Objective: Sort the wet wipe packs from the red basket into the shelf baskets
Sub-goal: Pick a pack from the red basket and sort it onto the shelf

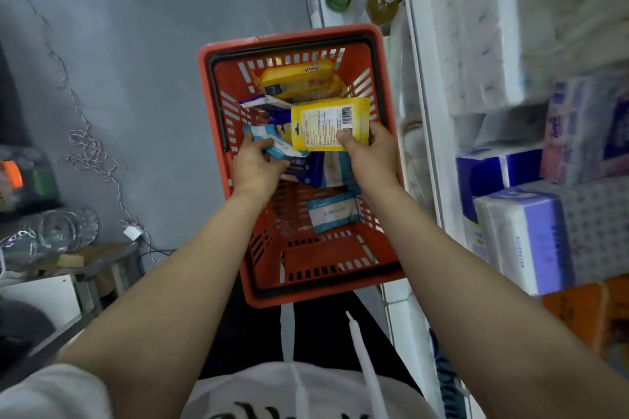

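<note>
A red basket (340,286) stands on the floor below me, holding several wet wipe packs. My right hand (372,155) grips a yellow pack (328,122) by its near edge, label side up, above the basket. My left hand (255,165) holds a small blue and white pack (277,146) over the basket's left side. More yellow packs (297,78) lie at the far end. Blue packs (320,170) lie in the middle. One light blue pack (332,214) rests near the front. No shelf baskets are visible.
White shelving (425,133) runs along the right, stacked with tissue and paper packs (476,27). Purple and white tissue packs (524,241) sit lower right. A tangled cord (92,153) lies on the grey floor at left, near plastic bottles (58,231) on a low stand.
</note>
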A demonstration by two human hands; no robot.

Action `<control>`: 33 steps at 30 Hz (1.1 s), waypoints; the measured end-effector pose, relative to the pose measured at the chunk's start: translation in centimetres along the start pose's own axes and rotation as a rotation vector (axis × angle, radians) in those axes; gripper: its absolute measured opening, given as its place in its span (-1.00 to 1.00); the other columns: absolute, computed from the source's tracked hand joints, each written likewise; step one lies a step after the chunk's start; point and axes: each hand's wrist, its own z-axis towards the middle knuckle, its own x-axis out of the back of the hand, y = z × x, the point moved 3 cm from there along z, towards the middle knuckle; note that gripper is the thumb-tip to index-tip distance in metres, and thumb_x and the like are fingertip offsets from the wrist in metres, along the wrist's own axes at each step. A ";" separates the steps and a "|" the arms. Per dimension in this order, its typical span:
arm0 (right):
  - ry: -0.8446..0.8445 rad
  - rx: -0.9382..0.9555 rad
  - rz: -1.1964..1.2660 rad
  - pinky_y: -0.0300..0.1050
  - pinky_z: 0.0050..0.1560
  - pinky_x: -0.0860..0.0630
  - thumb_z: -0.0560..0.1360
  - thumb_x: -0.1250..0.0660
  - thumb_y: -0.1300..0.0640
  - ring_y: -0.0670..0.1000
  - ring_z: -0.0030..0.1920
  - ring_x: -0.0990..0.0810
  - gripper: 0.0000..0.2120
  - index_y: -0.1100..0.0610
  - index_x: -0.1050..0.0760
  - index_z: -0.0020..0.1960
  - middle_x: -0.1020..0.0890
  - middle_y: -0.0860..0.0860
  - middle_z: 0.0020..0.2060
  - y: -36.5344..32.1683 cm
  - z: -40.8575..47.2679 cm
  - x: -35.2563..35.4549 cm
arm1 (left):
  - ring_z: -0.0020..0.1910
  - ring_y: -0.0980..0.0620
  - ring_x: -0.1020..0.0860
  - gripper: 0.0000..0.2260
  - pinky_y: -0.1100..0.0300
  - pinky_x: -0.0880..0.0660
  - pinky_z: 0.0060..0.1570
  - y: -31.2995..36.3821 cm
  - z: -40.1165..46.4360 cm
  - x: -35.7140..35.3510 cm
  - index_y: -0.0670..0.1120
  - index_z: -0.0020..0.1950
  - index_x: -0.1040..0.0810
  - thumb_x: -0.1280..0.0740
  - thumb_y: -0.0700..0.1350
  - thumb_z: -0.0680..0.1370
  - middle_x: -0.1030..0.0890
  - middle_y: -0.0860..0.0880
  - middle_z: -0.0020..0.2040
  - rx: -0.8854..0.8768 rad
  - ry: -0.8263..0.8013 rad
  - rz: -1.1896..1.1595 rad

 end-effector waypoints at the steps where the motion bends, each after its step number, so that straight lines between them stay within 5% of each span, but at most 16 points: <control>1: -0.011 0.013 -0.003 -0.27 -0.07 -0.57 0.50 -0.44 0.09 -0.18 -0.02 -0.66 -0.79 0.01 -0.61 0.14 -0.70 -0.13 -0.02 -0.3 -0.4 0.3 | 0.27 0.02 -0.51 -0.57 0.15 -0.53 0.20 -0.1 -0.3 0.3 -0.21 0.29 -0.53 -0.49 -0.28 0.44 -0.38 -0.07 0.45 -0.013 0.036 0.028; 5: 0.009 0.054 -0.029 -0.29 -0.09 -0.56 0.50 -0.45 0.09 -0.21 -0.04 -0.64 -0.81 -0.02 -0.60 0.10 -0.68 -0.17 -0.08 -1.0 -1.9 1.6 | 0.01 0.06 -0.58 -0.78 0.48 -0.40 -0.16 0.6 -1.9 1.5 -0.11 0.07 -0.66 -0.50 -0.14 0.44 -0.64 -0.03 0.03 -0.044 0.122 0.091; 9: 0.104 0.035 -0.060 -0.08 0.04 -0.63 0.44 -0.47 -0.02 -0.18 -0.06 -0.66 -0.86 -0.07 -0.60 -0.02 -0.68 -0.19 -0.14 -1.4 -3.6 3.4 | -0.06 -0.07 -0.55 -0.82 0.13 -0.47 -0.12 1.9 -3.8 2.8 0.00 -0.19 -0.54 -0.42 0.08 0.48 -0.61 -0.05 -0.13 -0.065 0.209 0.115; 13: 0.189 0.005 -0.012 0.03 -0.02 -0.66 0.30 -0.47 -0.18 -0.08 -0.12 -0.69 -0.51 0.04 -0.62 0.15 -0.72 -0.08 -0.15 -2.1 -6.0 4.0 | -0.04 -0.07 -0.47 -0.76 0.12 -0.37 -0.09 4.0 -6.2 3.8 -0.11 0.00 -0.43 -0.27 0.07 0.59 -0.50 -0.05 -0.07 -0.003 0.253 0.000; 17: 0.233 0.035 0.061 -0.06 -0.17 -0.62 0.37 -0.48 -0.05 -0.04 -0.24 -0.65 -0.69 0.09 -0.62 0.03 -0.67 -0.02 -0.26 -3.0 -9.6 3.4 | -0.02 -0.05 -0.58 -0.61 0.02 -0.53 0.05 6.0 -9.5 2.6 -0.07 0.13 -0.44 -0.22 0.22 0.52 -0.58 -0.01 0.01 -0.048 0.036 -0.209; 20: 0.210 0.041 0.170 -0.08 -0.07 -0.63 0.39 -0.48 -0.02 -0.06 -0.11 -0.67 -0.69 0.02 -0.56 0.09 -0.68 -0.07 -0.11 -3.6 -12.6 2.4 | 0.01 -0.04 -0.62 -0.54 -0.14 -0.57 0.06 6.6 -11.8 2.3 0.01 0.10 -0.46 -0.24 0.32 0.39 -0.62 -0.02 0.05 -0.128 -0.117 -0.273; 24: 0.164 0.045 0.268 0.09 0.24 -0.55 0.28 -0.48 -0.27 -0.01 0.22 -0.60 -0.29 -0.02 -0.46 0.35 -0.62 -0.04 0.23 -3.0 -16.8 1.6 | 0.06 0.03 -0.63 -0.70 -0.07 -0.57 0.11 7.3 -14.7 3.5 0.03 0.21 -0.50 -0.28 0.13 0.54 -0.64 0.01 0.11 -0.252 -0.313 -0.349; 28: 0.110 0.115 0.361 0.13 0.29 -0.50 0.55 -0.24 0.09 -0.01 0.16 -0.63 -0.70 -0.01 -0.58 0.24 -0.68 -0.04 0.12 -3.2 -22.4 1.5 | 0.08 0.02 -0.62 -0.72 0.00 -0.56 0.14 6.8 -17.6 5.1 -0.02 0.26 -0.54 -0.31 0.04 0.58 -0.66 0.02 0.06 -0.285 -0.466 -0.334; 31: 0.165 0.134 0.267 0.13 0.32 -0.47 0.50 -0.17 0.07 -0.06 0.22 -0.60 -0.57 -0.21 -0.55 0.29 -0.66 -0.13 0.18 -3.0 -25.1 2.3 | 0.07 -0.04 -0.65 -0.52 -0.05 -0.56 0.13 6.7 -20.1 5.8 -0.05 0.22 -0.57 -0.50 0.12 0.37 -0.69 -0.03 0.06 -0.303 -0.613 -0.337; 33: 0.216 0.154 0.208 0.03 0.34 -0.45 0.43 -0.18 -0.01 -0.10 0.24 -0.56 -0.52 -0.25 -0.51 0.33 -0.62 -0.17 0.23 -2.4 -27.1 3.6 | 0.02 -0.07 -0.67 -0.56 -0.03 -0.59 0.07 6.6 -21.8 5.7 -0.10 0.15 -0.59 -0.57 -0.02 0.33 -0.70 -0.08 0.01 -0.318 -0.664 -0.326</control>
